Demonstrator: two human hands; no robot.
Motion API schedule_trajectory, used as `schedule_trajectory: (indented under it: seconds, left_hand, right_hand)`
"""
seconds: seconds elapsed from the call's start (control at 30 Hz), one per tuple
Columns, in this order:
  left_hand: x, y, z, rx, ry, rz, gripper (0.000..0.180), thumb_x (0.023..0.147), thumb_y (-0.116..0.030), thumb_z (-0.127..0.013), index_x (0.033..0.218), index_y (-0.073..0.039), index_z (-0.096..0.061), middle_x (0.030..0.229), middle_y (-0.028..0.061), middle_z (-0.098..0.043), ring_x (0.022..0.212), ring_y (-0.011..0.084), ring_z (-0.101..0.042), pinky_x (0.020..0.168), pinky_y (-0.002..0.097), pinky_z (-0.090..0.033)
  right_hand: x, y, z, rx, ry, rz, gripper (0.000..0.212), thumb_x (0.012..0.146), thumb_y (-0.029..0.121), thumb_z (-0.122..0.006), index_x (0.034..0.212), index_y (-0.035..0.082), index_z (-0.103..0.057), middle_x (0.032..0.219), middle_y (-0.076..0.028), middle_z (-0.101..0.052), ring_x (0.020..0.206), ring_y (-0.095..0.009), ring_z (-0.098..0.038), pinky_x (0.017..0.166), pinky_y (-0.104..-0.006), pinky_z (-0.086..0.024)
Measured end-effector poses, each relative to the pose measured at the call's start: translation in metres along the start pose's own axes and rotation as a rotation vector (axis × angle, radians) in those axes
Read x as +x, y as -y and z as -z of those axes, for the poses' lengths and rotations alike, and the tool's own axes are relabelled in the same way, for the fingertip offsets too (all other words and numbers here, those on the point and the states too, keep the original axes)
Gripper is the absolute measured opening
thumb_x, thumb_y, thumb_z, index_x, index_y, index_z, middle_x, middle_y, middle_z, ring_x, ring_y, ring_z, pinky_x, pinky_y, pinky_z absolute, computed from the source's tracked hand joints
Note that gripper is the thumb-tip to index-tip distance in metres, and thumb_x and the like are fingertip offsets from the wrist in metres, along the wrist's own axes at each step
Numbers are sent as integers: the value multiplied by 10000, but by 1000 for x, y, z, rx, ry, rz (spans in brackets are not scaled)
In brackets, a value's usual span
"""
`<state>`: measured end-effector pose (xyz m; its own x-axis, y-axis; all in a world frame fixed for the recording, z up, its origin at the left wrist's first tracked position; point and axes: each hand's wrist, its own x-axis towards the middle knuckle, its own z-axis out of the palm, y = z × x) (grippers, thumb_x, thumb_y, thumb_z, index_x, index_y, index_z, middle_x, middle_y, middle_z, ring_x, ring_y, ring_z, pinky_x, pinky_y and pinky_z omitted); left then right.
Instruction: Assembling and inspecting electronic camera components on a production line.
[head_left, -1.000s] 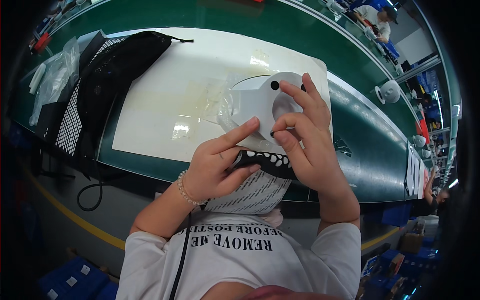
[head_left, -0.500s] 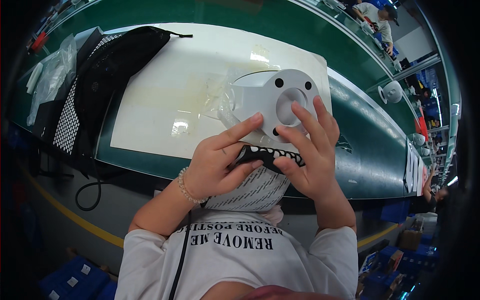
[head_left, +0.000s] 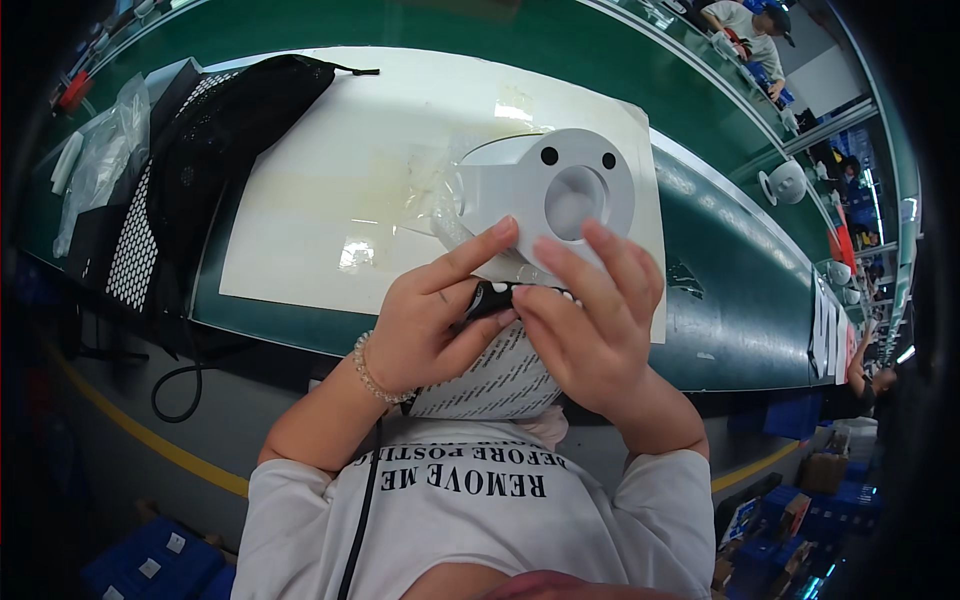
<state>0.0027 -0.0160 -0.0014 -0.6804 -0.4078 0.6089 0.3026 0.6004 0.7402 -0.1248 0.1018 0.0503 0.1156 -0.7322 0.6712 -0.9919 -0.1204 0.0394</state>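
Note:
My left hand [head_left: 430, 325] grips a sheet of adhesive pads [head_left: 490, 382], its thumb and fingers closed on the upper edge. The sheet has a black, hole-punched face and a white printed backing that hangs toward my lap. At the black edge, the thumb and index finger of my right hand [head_left: 595, 330] are pinched together, with the other fingers raised. Just beyond lies a white device [head_left: 512, 185] with its round base facing up. Two black round pads and a central recess show on the base; my right fingers cover its near part.
Clear plastic film [head_left: 445, 205] lies against the device on a white board [head_left: 320, 200] over the green table. A black mesh bag [head_left: 225, 135] and a clear plastic bag [head_left: 105, 165] lie at left. A co-worker [head_left: 750, 40] sits at far right, near another white device [head_left: 785, 183].
My right hand has moved left and closed its thumb and index finger at the sheet's edge. Its raised fingers now hide the near pad on the base. My left hand has hardly moved.

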Motion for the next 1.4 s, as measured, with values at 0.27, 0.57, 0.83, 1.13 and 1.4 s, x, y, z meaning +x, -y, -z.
schedule_trajectory:
  seconds: [0.27, 0.57, 0.83, 1.13, 1.4]
  left_hand:
    - [2, 1, -1, 25, -8, -37, 109, 634, -18, -648, 691, 23, -566, 1269, 143, -456, 764, 227, -621, 629, 262, -481]
    - [-1, -1, -3, 35, -22, -61, 127, 632, -21, -660, 667, 35, -552, 1258, 141, -468, 662, 223, -606, 590, 263, -471]
    - [3, -6, -1, 51, 5, -21, 129, 631, -23, -663, 670, 39, -557, 1254, 150, -469, 707, 230, -620, 615, 260, -478]
    - [0, -1, 0, 53, 19, 15, 147, 630, -21, -662, 741, 45, -590, 1260, 161, -460, 728, 234, -616, 633, 262, -475]
    - [-3, 1, -3, 53, 16, -14, 167, 613, -23, -675, 741, 42, -588, 1256, 173, -460, 654, 227, -587, 595, 262, -462]
  right_hand:
    - [-14, -12, -5, 176, -82, 96, 128, 687, 92, -638, 810, 81, -608, 1125, -18, -557, 1128, -228, -446, 920, -374, -321]
    - [-11, -40, 14, 411, 52, -473, 72, 829, 111, -536, 846, 42, -537, 1305, -168, -359, 1241, -337, -283, 1002, -413, -229]
    - [-9, -41, 22, 327, 112, -440, 104, 826, 118, -530, 906, 54, -543, 1301, -153, -380, 1247, -341, -283, 1002, -415, -222]
    - [-17, -41, 34, -34, 296, -221, 313, 769, 146, -571, 1061, 36, -545, 1222, -133, -447, 1154, -286, -394, 956, -379, -266]
    - [-6, -57, 5, 1323, 188, -1049, 584, 757, 234, -607, 1220, -9, -346, 1085, -76, -503, 960, -130, -473, 811, -249, -370]
